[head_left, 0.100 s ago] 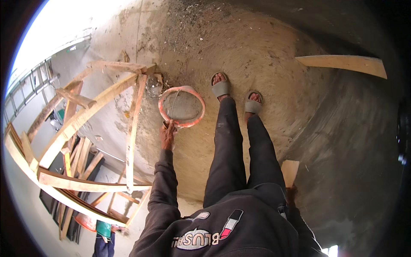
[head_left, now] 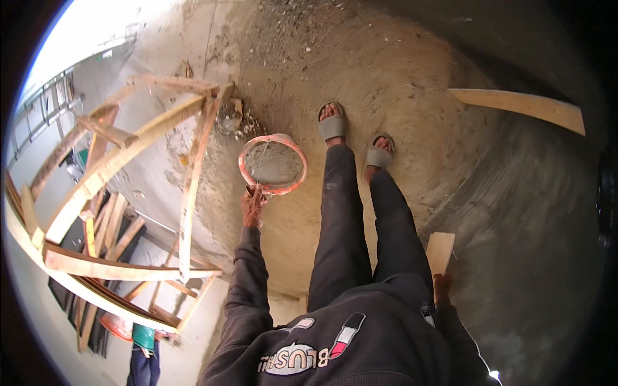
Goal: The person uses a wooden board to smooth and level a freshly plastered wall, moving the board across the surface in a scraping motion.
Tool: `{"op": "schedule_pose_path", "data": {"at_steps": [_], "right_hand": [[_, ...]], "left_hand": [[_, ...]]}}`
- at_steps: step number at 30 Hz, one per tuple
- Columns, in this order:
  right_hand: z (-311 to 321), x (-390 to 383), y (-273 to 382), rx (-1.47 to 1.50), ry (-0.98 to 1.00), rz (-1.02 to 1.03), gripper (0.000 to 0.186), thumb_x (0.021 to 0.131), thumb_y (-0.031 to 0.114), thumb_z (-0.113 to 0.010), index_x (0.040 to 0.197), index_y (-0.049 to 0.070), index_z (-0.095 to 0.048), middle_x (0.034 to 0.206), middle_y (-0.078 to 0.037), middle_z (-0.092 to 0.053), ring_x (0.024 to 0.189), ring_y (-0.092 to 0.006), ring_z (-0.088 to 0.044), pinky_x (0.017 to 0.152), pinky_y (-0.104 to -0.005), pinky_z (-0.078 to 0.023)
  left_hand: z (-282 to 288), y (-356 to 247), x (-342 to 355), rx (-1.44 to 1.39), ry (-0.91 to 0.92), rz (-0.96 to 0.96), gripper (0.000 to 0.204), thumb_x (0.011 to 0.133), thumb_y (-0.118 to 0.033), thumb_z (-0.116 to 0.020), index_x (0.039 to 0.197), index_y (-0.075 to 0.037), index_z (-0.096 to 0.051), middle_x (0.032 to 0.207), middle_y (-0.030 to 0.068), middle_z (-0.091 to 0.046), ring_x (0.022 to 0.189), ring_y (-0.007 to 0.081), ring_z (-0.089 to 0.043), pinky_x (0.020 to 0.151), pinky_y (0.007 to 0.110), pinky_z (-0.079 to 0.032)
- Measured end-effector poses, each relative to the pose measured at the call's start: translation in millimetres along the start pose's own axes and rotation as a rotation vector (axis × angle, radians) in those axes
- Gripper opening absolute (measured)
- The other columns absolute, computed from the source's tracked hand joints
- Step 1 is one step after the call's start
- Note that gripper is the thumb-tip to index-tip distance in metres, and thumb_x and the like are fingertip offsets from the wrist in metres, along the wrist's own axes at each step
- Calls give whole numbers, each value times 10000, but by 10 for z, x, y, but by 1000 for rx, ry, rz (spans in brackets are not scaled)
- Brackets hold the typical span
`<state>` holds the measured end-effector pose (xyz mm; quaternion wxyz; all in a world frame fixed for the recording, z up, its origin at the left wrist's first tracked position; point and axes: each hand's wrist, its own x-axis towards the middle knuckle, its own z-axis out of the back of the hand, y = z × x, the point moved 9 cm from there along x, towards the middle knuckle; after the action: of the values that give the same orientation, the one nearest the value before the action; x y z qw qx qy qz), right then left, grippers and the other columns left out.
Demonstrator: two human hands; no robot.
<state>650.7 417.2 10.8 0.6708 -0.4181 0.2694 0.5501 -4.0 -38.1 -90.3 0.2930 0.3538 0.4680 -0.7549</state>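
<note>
An orange-rimmed bucket with greyish stuff inside is at my left side, its thin wire handle stretched over the opening. My left hand is closed at the bucket's near rim, where the handle comes down to the fingers. A small dark bit also shows by those fingers, too little to name. Low on the right, my right hand is closed round the near end of a flat, pale wooden board. Its fingers are partly in shadow.
A timber frame of nailed beams stands on the left, with loose planks behind it. Another person's legs show beside a green container. A long plank leans at the right near a dark, smooth wall. Debris lies on the floor ahead.
The timber frame has shifted slightly left in view. My right hand and its board have come a little higher, and more of that hand shows. The left hand still grips the bucket.
</note>
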Motion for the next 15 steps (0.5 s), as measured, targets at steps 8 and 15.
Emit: {"op": "schedule_pose_path", "data": {"at_steps": [8, 15], "right_hand": [[708, 557, 1177, -221, -41, 211, 367, 758, 160, -626, 1044, -68, -605, 983, -262, -644, 888, -401, -625, 788, -443, -465], [1185, 761, 1796, -501, -165, 209, 401, 780, 245, -641, 1048, -50, -603, 1007, -260, -641, 924, -450, -614, 794, -477, -474]], "left_hand": [[245, 1295, -246, -106, -19, 147, 307, 914, -353, -650, 896, -53, -585, 738, -20, -524, 658, 105, -486, 648, 271, -428], [78, 2090, -591, -246, -62, 264, 225, 905, -269, -652, 856, -62, -579, 743, 8, -576, 636, 89, -503, 609, 259, -441]]}}
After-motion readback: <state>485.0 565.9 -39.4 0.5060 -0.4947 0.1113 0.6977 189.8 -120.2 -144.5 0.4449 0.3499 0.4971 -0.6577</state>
